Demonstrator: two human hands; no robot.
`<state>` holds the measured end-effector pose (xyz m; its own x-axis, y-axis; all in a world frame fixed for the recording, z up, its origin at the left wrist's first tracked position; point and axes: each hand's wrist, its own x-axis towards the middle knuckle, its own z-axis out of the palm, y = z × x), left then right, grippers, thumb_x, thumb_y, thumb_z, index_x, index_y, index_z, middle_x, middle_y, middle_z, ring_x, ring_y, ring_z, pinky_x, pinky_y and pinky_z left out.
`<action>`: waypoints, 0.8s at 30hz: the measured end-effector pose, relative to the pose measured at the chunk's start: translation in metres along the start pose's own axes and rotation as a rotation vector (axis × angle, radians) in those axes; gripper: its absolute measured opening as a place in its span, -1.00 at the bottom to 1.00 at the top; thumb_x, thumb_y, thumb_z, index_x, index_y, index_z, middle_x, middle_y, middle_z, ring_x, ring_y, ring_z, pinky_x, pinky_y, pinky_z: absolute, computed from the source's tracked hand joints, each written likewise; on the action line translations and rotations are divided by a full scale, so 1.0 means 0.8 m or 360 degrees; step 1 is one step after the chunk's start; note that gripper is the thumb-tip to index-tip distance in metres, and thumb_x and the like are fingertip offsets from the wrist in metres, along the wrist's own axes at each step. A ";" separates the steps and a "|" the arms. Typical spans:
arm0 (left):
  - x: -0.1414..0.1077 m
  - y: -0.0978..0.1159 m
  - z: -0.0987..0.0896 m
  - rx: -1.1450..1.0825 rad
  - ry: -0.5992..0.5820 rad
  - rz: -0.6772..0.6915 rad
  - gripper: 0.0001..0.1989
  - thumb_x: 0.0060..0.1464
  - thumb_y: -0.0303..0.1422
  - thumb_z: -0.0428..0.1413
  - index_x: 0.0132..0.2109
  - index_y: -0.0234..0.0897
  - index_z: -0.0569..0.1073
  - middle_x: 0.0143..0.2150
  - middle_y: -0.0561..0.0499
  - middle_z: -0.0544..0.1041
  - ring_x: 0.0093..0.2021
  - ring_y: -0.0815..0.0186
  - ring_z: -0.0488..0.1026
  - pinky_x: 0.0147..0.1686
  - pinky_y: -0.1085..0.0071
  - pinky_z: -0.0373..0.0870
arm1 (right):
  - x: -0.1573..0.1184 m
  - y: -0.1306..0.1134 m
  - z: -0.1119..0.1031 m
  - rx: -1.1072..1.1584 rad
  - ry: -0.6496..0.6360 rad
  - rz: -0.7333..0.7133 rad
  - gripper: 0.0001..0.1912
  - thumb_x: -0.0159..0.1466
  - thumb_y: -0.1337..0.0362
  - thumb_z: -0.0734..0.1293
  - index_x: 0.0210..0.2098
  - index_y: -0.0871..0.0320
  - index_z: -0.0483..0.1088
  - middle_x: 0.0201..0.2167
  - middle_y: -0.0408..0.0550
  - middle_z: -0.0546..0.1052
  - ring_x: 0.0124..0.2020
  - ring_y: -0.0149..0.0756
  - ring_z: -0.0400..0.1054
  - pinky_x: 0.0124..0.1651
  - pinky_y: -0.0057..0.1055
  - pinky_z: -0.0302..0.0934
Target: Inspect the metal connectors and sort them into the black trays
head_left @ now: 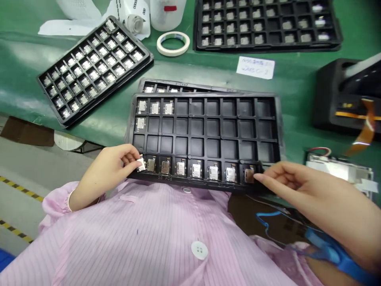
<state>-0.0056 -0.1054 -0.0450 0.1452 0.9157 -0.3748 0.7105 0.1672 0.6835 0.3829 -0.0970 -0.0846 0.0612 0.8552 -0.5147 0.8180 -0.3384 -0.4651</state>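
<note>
Head view: left hand [114, 162] pinches silver electronic component [141, 164] at 8 o'clock corner of black compartmented tray [196, 145]. Right hand [300, 186] at its 4 o'clock corner, thumb and fingers narrowly spaced; cannot tell whether anything is gripped. Masking-tape roll [172, 52] beyond, 11 o'clock.

From my end, I read this as an electronics assembly workshop by its green tabletop [297, 89], black compartment trays [205, 125] of small metal components [196, 169], striped pink smock [160, 222], blue wrist strap [329, 251] and yellow-and-black floor tape [22, 190].
</note>
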 end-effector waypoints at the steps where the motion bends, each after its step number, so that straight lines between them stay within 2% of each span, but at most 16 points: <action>1: 0.000 -0.002 -0.001 0.0026 0.0015 0.0013 -0.86 0.16 -0.26 0.17 -0.28 -0.22 0.54 -0.36 0.00 0.60 -0.38 0.28 0.50 -0.36 0.41 0.47 | 0.001 0.000 0.000 -0.0018 0.0022 -0.0006 -0.52 0.15 -0.28 0.38 -0.50 0.00 0.39 -0.57 -0.03 0.50 -0.59 -0.18 0.36 -0.51 -0.22 0.18; 6: 0.003 -0.010 -0.012 0.0103 0.0029 0.0013 -0.86 0.18 -0.28 0.13 -0.26 -0.21 0.56 -0.31 0.01 0.62 -0.33 0.26 0.51 -0.29 0.38 0.44 | -0.004 -0.015 -0.007 -0.0091 0.0227 -0.0275 -0.51 0.14 -0.39 0.29 -0.50 -0.13 0.39 -0.56 -0.03 0.50 -0.60 -0.29 0.34 -0.56 -0.24 0.11; 8: 0.004 -0.012 -0.015 0.0154 0.0000 -0.0003 -0.86 0.17 -0.28 0.14 -0.26 -0.20 0.56 -0.33 0.03 0.62 -0.34 0.27 0.50 -0.30 0.39 0.39 | -0.006 -0.030 -0.008 -0.0114 0.0304 -0.0314 -0.54 0.16 -0.35 0.29 -0.52 -0.14 0.38 -0.58 -0.04 0.48 -0.63 -0.31 0.30 -0.58 -0.24 0.06; 12: 0.005 -0.007 -0.011 0.0243 -0.0035 0.0029 -0.88 0.16 -0.30 0.14 -0.29 -0.20 0.55 -0.39 0.06 0.58 -0.44 0.30 0.41 -0.40 0.40 0.29 | -0.011 -0.080 -0.007 -0.0097 0.0342 -0.0397 -0.77 0.26 0.08 0.41 -0.48 -0.04 0.40 -0.54 -0.09 0.53 -0.56 -0.28 0.37 -0.47 -0.26 0.15; 15: 0.004 -0.001 -0.005 0.0356 -0.0003 0.0043 -0.90 0.14 -0.31 0.16 -0.32 -0.21 0.50 -0.41 0.06 0.55 -0.46 0.31 0.36 -0.45 0.41 0.22 | -0.008 -0.131 -0.003 -0.0145 0.0291 -0.0567 -0.84 0.25 0.22 0.44 -0.44 0.02 0.41 -0.55 -0.15 0.53 -0.53 -0.25 0.38 -0.43 -0.28 0.14; 18: 0.005 0.001 -0.007 0.0491 0.0037 0.0049 -0.88 0.12 -0.28 0.19 -0.33 -0.22 0.46 -0.41 0.06 0.50 -0.45 0.30 0.35 -0.46 0.40 0.17 | 0.012 -0.183 0.007 -0.0233 0.0249 -0.0824 -0.90 0.26 0.27 0.41 -0.38 0.07 0.43 -0.50 -0.14 0.54 -0.48 -0.22 0.38 -0.42 -0.31 0.11; 20: 0.013 0.001 -0.014 0.0490 0.0065 0.0083 -0.87 0.14 -0.27 0.19 -0.30 -0.22 0.46 -0.41 0.07 0.47 -0.44 0.30 0.35 -0.43 0.40 0.19 | 0.035 -0.213 0.019 -0.0237 0.0239 -0.1003 -0.95 0.27 0.33 0.38 -0.35 0.11 0.45 -0.39 -0.08 0.56 -0.38 -0.20 0.40 -0.34 -0.30 0.15; 22: 0.028 0.002 -0.023 0.0475 0.0161 0.0160 -0.89 0.16 -0.28 0.18 -0.23 -0.23 0.47 -0.38 0.07 0.47 -0.41 0.31 0.36 -0.38 0.38 0.22 | 0.062 -0.235 0.035 -0.0268 0.0286 -0.1107 -0.92 0.29 0.43 0.32 -0.27 0.18 0.47 -0.27 0.02 0.57 -0.26 -0.16 0.41 -0.20 -0.28 0.20; 24: 0.050 0.004 -0.033 0.0503 0.0282 0.0231 -0.88 0.15 -0.32 0.19 -0.17 -0.24 0.50 -0.32 0.05 0.48 -0.37 0.30 0.36 -0.35 0.36 0.23 | 0.086 -0.250 0.050 -0.0337 0.0384 -0.1114 -0.84 0.30 0.47 0.29 -0.17 0.24 0.48 -0.14 0.12 0.53 -0.13 -0.09 0.40 -0.10 -0.25 0.21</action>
<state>-0.0156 -0.0589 -0.0414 0.1582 0.9751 -0.1556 0.8725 -0.0643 0.4844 0.2006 0.0139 -0.0564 -0.4078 0.9125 0.0315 0.8026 0.3747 -0.4642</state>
